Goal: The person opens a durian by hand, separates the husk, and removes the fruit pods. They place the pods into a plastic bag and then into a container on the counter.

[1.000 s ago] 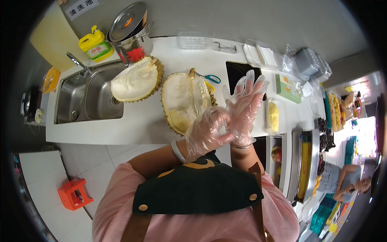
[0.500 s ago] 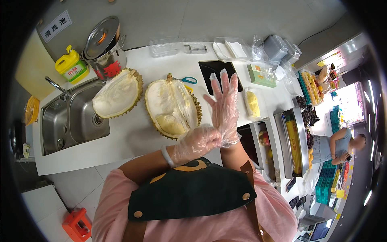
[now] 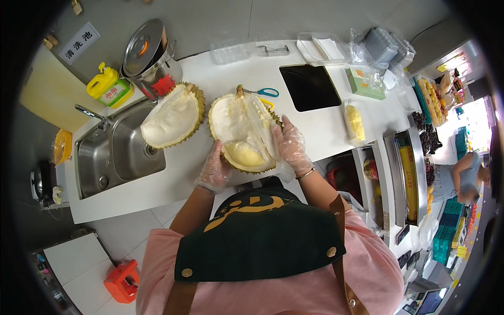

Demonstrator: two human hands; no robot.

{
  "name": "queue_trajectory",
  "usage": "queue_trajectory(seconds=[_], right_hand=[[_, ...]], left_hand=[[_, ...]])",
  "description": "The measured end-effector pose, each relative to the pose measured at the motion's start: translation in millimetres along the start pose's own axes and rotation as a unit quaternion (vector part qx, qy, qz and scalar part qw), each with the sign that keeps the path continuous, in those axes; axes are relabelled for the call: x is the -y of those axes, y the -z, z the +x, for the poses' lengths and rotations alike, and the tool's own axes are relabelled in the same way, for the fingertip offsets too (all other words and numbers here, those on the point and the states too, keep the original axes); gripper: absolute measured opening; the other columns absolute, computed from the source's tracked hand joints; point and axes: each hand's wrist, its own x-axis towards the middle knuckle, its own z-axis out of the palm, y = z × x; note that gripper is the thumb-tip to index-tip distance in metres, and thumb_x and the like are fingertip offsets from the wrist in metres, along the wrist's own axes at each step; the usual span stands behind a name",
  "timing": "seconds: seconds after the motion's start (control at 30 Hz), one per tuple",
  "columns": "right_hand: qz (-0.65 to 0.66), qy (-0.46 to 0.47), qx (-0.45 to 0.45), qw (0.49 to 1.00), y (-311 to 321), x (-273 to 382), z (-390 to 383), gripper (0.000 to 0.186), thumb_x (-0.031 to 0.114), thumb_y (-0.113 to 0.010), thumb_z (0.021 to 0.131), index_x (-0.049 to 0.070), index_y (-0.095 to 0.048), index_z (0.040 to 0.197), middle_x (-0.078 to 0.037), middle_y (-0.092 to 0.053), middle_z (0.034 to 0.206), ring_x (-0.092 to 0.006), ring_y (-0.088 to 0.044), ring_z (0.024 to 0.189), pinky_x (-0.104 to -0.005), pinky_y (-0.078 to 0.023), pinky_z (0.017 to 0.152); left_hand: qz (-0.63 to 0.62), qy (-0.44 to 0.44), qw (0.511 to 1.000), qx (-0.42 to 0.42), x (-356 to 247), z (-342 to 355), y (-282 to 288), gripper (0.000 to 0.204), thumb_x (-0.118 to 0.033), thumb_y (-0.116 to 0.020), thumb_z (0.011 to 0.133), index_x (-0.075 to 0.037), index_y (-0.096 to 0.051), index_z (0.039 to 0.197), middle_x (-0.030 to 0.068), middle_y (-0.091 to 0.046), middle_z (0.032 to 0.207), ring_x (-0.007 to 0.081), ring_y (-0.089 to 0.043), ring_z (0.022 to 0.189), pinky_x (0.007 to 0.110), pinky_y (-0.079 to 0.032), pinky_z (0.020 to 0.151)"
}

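Observation:
A half durian (image 3: 226, 121) with yellow flesh in its lower pocket lies cut side up near the counter's front edge. My left hand (image 3: 215, 169), in a clear plastic glove, presses against its lower left side. On the right side my gloved right hand (image 3: 292, 146) grips the spiny husk, fingers partly hidden behind the rind. An emptied-looking durian husk (image 3: 169, 119) rests to the left, beside the sink. Blue-handled scissors (image 3: 269, 92) lie just behind the half durian, partly covered by it.
On the left are a steel double sink (image 3: 131, 142), a yellow detergent jug (image 3: 109, 86) and a lidded steel pot (image 3: 157, 76). A dark rectangular opening or panel (image 3: 310, 88), packed durian flesh (image 3: 355, 123) and a green box (image 3: 366, 83) are at right. A person (image 3: 457, 176) stands far right.
My hands were together, the left pulling at the right glove's cuff. They have parted and come down onto both sides of the half durian. The view has shifted slightly.

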Motion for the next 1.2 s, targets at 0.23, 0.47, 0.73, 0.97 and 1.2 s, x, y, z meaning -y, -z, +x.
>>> queue_trajectory(seconds=[0.23, 0.47, 0.73, 0.97, 1.2], right_hand=[[0.095, -0.047, 0.010, 0.994, -11, -26, 0, 0.056, 0.037, -0.052, 0.099, -0.008, -0.051, 0.132, -0.031, -0.064, 0.112, -0.0423, -0.062, 0.105, -0.0453, -0.048, 0.092], [0.188, -0.130, 0.023, 0.973, -65, -78, 11, 0.060, 0.046, -0.046, 0.101, -0.001, -0.047, 0.138, -0.029, -0.058, 0.126, -0.0398, -0.055, 0.118, -0.0431, -0.042, 0.101], [0.327, -0.201, 0.078, 0.920, -54, -69, 22, 0.056, 0.043, -0.046, 0.102, -0.002, -0.049, 0.137, -0.019, -0.064, 0.119, -0.0274, -0.060, 0.108, -0.0360, -0.045, 0.097], [0.144, -0.091, -0.098, 0.980, -19, -57, 27, 0.056, 0.040, -0.049, 0.100, -0.005, -0.050, 0.134, -0.026, -0.057, 0.129, -0.0365, -0.056, 0.118, -0.0418, -0.041, 0.106], [0.073, 0.262, -0.018, 0.962, 3, 43, -1, 0.058, 0.037, -0.063, 0.092, -0.004, -0.050, 0.132, -0.031, -0.052, 0.132, -0.0448, -0.053, 0.119, -0.0474, -0.041, 0.104]], left_hand=[[0.057, 0.069, 0.996, -0.026, -14, 11, -4, 0.058, -0.038, -0.052, 0.101, -0.007, -0.035, 0.146, 0.0134, -0.049, 0.141, 0.0270, -0.050, 0.128, 0.041, -0.042, 0.108], [0.374, 0.033, 0.925, -0.057, -49, 12, -12, 0.059, -0.045, -0.055, 0.097, -0.013, -0.042, 0.144, 0.0058, -0.051, 0.141, 0.0231, -0.053, 0.125, 0.046, -0.047, 0.098], [0.392, 0.096, 0.905, -0.134, -72, 12, -71, 0.052, -0.054, -0.062, 0.089, -0.018, -0.057, 0.127, -0.0017, -0.063, 0.112, 0.0131, -0.056, 0.087, 0.030, -0.042, 0.072], [0.529, 0.030, 0.836, -0.144, -65, 36, -108, 0.055, -0.057, -0.063, 0.084, -0.010, -0.065, 0.114, 0.0026, -0.065, 0.093, 0.0152, -0.055, 0.070, 0.032, -0.042, 0.062], [0.678, 0.045, 0.716, -0.162, -78, 64, -96, 0.062, -0.058, -0.061, 0.087, 0.001, -0.066, 0.109, 0.0092, -0.066, 0.090, 0.0197, -0.061, 0.071, 0.037, -0.048, 0.058]])
